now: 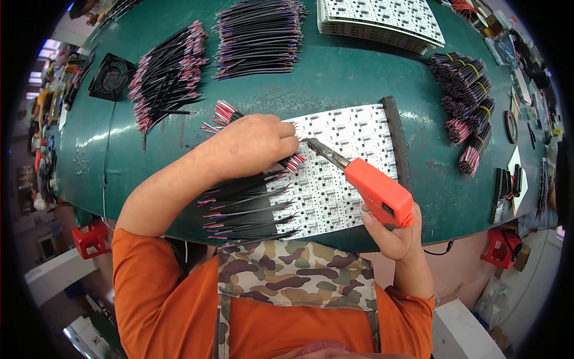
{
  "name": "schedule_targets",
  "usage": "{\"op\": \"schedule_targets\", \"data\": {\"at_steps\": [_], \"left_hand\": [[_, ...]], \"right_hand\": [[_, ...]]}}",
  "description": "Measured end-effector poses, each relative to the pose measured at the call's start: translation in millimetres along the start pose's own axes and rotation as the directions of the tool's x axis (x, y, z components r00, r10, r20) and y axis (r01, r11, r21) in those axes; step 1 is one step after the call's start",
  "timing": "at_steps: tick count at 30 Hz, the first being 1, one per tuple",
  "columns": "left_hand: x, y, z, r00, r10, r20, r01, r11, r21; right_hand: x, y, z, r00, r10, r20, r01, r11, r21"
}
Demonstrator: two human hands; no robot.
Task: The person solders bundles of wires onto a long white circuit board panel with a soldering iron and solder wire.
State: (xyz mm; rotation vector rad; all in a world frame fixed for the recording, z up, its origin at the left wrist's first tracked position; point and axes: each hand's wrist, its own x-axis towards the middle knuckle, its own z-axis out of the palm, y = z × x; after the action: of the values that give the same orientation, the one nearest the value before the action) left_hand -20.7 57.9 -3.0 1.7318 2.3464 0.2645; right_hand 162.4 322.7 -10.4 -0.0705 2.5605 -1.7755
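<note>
A white circuit board panel [359,140] with rows of small dark parts lies in front of me, its right edge against a dark bar [394,137]. My left hand [254,143] is closed around a bundle of short black wires [226,112] with red and white ends, over the panel's left edge. Several single black wires [242,212] lie in a row along that edge, nearer to me. In my right hand [397,238] is a red soldering gun [379,190]. Its dark tip reaches the panel just beside my left fingertips; the exact contact point is too small to tell.
Two heaps of loose black wires [170,72] lie at the back left, beside a black fan [112,76]. A stack of white panels [382,24] stands at the back. Yellow-banded wire bundles [463,90] are at the right. Red stools [89,238] stand below the green table [149,128].
</note>
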Motion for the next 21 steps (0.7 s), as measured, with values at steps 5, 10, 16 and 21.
{"op": "schedule_targets", "data": {"at_steps": [5,10,16,21], "left_hand": [[0.7,1.3,-2.8,1.000,-0.008,0.020,0.008,1.000,-0.013],[1.3,1.2,-0.9,1.000,-0.015,0.012,0.015,1.000,0.000],[1.3,1.3,-1.1,0.999,-0.024,0.026,0.024,1.000,0.001],[0.1,-2.7,0.9,1.000,-0.015,0.003,0.015,0.999,-0.028]], "right_hand": [[-0.3,-2.7,-2.7,0.999,0.025,0.043,-0.023,0.999,-0.030],[-1.6,-0.3,-3.9,0.995,-0.099,-0.017,0.099,0.995,-0.001],[-1.8,-2.6,-2.2,0.996,-0.075,-0.052,0.076,0.997,0.020],[0.4,-1.1,-5.0,0.986,-0.166,0.019,0.167,0.984,-0.061]]}}
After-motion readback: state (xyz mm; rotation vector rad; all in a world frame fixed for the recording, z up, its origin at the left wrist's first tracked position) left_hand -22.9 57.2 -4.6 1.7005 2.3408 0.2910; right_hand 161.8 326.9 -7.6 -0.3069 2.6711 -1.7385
